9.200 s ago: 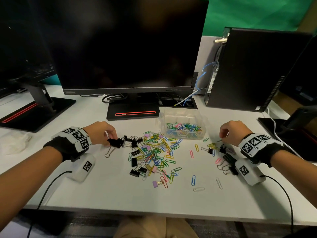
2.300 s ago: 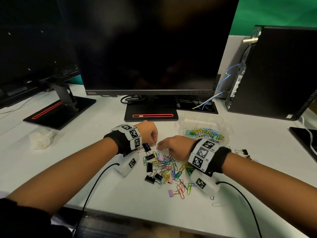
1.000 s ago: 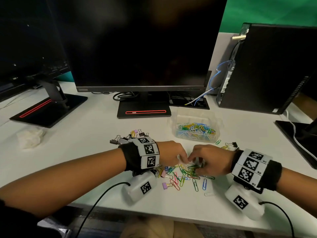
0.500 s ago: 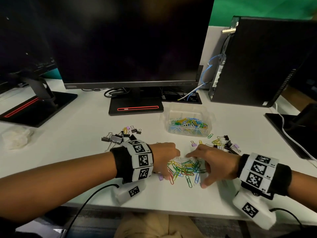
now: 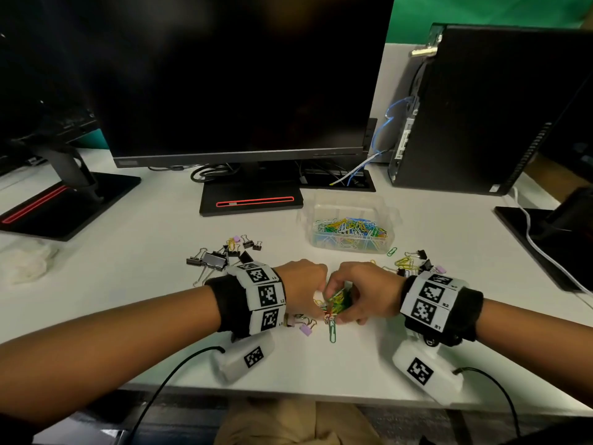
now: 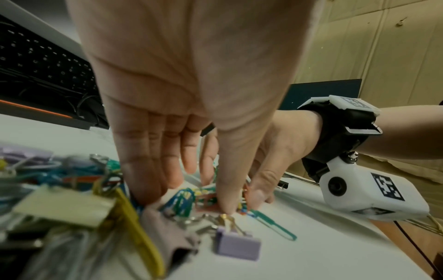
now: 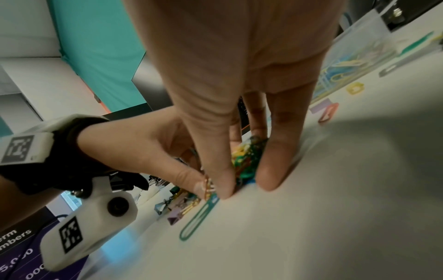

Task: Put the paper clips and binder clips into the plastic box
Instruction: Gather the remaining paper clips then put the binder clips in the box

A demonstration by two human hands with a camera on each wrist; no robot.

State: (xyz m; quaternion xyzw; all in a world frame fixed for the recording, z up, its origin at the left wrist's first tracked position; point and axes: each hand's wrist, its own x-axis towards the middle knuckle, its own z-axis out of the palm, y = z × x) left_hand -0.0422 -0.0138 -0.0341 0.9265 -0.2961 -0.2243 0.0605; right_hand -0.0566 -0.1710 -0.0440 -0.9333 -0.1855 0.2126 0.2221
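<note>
My left hand [image 5: 316, 300] and right hand [image 5: 345, 308] meet at the front middle of the white desk [image 5: 144, 252]. Their fingers and thumbs curl in around one bunch of coloured paper clips [image 5: 337, 300] and squeeze it from both sides. In the left wrist view my left hand [image 6: 187, 200] has its thumb and fingers down on the bunch [image 6: 182, 197]. My right hand [image 7: 245, 186] pinches the bunch [image 7: 249, 157] the same way. One green paper clip [image 5: 332, 332] and a lilac binder clip [image 5: 305, 330] lie just in front. The clear plastic box [image 5: 385, 216], part-filled with paper clips, stands behind the hands.
Black binder clips [image 5: 215, 260] lie in a group behind my left wrist. More clips [image 5: 414, 263] lie right of the box's front. A monitor base [image 5: 253, 200] and a computer tower [image 5: 481, 107] stand at the back. Crumpled tissue [image 5: 25, 261] lies far left.
The hands have come together and closed on the loose spread of paper clips, bunching it into a tight clump between the fingers. The pile on the desk has shrunk.
</note>
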